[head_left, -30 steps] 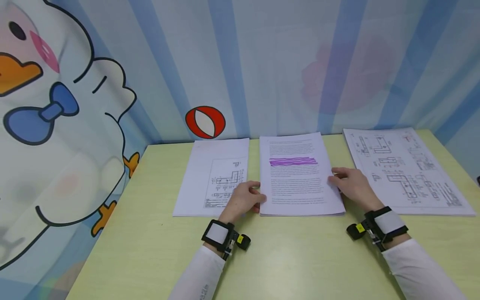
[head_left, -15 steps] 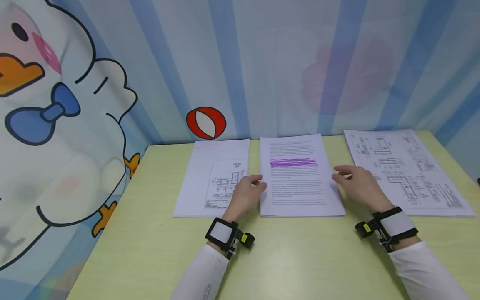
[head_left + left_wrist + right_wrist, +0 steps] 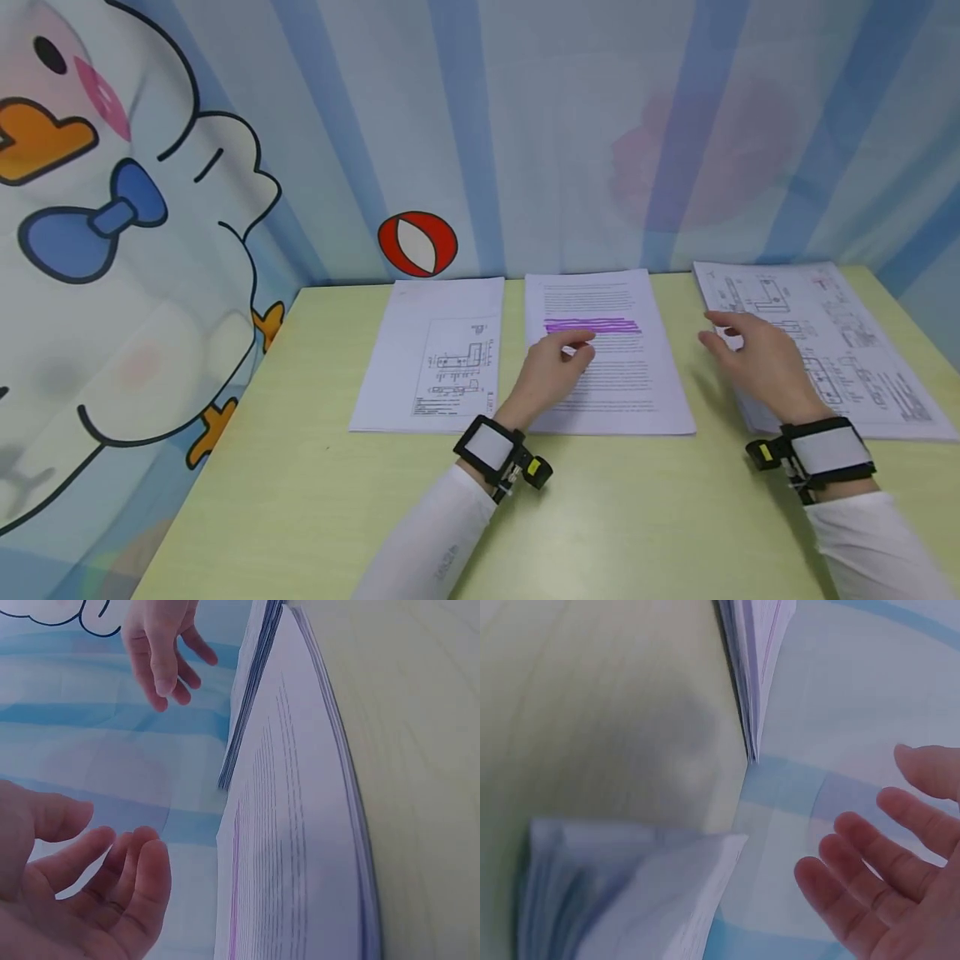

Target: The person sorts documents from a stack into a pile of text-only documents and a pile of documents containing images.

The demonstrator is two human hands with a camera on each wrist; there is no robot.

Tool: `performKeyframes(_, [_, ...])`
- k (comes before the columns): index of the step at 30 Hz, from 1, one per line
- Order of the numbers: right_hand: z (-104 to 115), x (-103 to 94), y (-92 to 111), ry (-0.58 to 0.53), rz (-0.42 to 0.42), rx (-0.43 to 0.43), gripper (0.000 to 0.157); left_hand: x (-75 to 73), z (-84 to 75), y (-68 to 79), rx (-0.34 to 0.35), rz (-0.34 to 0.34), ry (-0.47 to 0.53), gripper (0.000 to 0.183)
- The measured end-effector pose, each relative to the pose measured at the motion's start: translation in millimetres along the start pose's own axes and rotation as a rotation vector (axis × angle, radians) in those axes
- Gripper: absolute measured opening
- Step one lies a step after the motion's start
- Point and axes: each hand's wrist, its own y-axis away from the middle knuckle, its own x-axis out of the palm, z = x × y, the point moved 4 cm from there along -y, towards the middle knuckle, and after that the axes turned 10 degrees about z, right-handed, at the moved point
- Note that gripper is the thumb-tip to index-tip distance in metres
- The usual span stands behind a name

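Observation:
In the head view, my left hand point(image 3: 547, 371) hovers over the middle stack of printed text sheets point(image 3: 600, 396), which has a purple highlighted band point(image 3: 591, 325). Its fingers are loosely bent and hold nothing, as the left wrist view confirms with the left hand point(image 3: 97, 892) raised above the paper. My right hand point(image 3: 765, 362) is above the left edge of the right stack of technical drawings point(image 3: 862, 375). In the right wrist view the right hand point(image 3: 885, 877) has spread, relaxed fingers, apart from the paper stacks.
Another stack of drawing sheets point(image 3: 390, 367) lies at the left on the pale yellow table point(image 3: 262, 500). Behind the table hangs a blue striped cloth point(image 3: 555, 150) with a cartoon duck point(image 3: 150, 333) and a red-and-white ball point(image 3: 417, 243) printed on it.
Both hands have let go of the middle stack's side edges and lifted. They moved right, the left hand over the text stack and the right hand over the right stack. The stacks stay put.

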Motion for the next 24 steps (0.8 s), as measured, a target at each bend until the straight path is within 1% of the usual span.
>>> performKeyframes(3, [-7.4,-5.5,1.8,0.020,-0.020,-0.009,0.047,11.1,-9.8,-7.8,0.030,0.016,-0.012,0.033])
performKeyframes(7, [-16.5,-13.8,4.0,0.015,-0.046,-0.005,0.052,26.6,-23.0,-17.4,0.052,0.047,-0.011,0.033])
performKeyframes(9, [-21.6,-18.0,4.8,0.006,-0.052,0.010,0.055,34.8,-29.6,-22.0,0.055,0.062,-0.017,0.033])
performKeyframes(12, [-30.6,-23.4,5.8,0.005,-0.054,0.043,0.061,48.8,-36.8,-30.0,0.055,0.094,-0.057,0.034])
performKeyframes(14, [-37.9,-26.1,6.6,0.026,-0.033,0.079,0.068,58.9,-40.4,-34.8,0.056,0.130,-0.105,0.034])
performKeyframes(17, [-50.9,-28.0,8.5,0.067,0.018,0.138,0.079,73.7,-45.1,-39.7,0.053,0.197,-0.142,0.034])
performKeyframes(20, [-65.3,-29.3,11.2,0.090,0.066,0.182,0.087,86.6,-49.5,-41.5,0.036,0.245,-0.131,0.034])
performKeyframes(24, [-84.0,-30.7,14.4,0.102,0.098,0.237,0.092,102.3,-52.4,-41.9,0.001,0.261,-0.099,0.033])
